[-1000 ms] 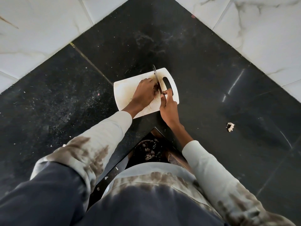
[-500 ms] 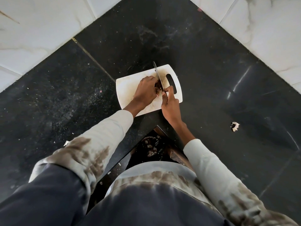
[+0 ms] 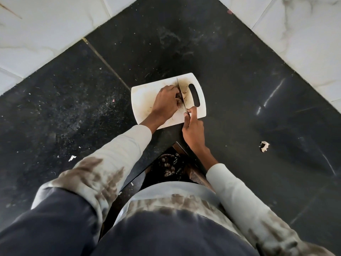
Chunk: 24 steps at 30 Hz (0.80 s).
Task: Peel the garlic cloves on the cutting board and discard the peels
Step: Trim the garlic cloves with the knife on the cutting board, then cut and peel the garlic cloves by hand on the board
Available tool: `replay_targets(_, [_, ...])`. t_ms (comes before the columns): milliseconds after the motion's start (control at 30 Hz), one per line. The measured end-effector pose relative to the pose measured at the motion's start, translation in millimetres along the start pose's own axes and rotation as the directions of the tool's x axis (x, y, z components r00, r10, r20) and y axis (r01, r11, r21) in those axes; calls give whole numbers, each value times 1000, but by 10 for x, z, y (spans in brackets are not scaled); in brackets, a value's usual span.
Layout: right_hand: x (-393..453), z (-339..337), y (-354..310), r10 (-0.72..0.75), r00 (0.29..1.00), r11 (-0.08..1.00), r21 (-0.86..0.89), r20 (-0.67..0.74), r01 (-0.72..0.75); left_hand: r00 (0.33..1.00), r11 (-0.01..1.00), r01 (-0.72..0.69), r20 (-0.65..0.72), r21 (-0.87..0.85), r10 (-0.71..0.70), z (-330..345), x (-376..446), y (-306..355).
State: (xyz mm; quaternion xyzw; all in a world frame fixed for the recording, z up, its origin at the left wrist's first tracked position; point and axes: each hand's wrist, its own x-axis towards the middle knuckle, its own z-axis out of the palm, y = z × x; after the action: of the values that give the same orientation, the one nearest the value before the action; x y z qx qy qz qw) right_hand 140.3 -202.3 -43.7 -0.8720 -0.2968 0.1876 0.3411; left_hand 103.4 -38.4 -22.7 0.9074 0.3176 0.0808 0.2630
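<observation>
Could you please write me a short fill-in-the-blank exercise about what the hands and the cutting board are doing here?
1. The right hand holds a ____ by its handle, blade over the cutting board.
2. The left hand rests on the board, which is ____ in colour.
3. The board's handle slot lies on the person's ____ side.
4. A loose scrap of peel lies on the ____ counter, apart from the board.

Missing words: knife; white; right; black
</observation>
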Motion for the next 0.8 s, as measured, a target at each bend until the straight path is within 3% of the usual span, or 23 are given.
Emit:
replay_targets(133, [-6, -1, -29, -11, 1000, 1000, -29, -20, 10, 1000, 1000, 1, 31, 16, -1, -48, 21, 17])
replay_targets(267, [40, -132, 4, 54, 998, 966, 251, 14, -56, 999, 999, 15, 35, -34, -14, -85, 22, -5])
replay_targets(367, [143, -267, -13, 78, 995, 944, 325, -63, -54, 999, 996, 40, 16, -76, -39, -94, -17, -65])
replay_targets(567, [379, -469, 18, 140, 969, 990, 51, -202, -133, 985, 927, 172, 26, -332, -173, -170, -63, -77])
replay_targets(800, [545, -524, 173, 189, 956, 967, -126, -227, -221, 971, 903, 238, 84, -358, -223, -198, -3, -45])
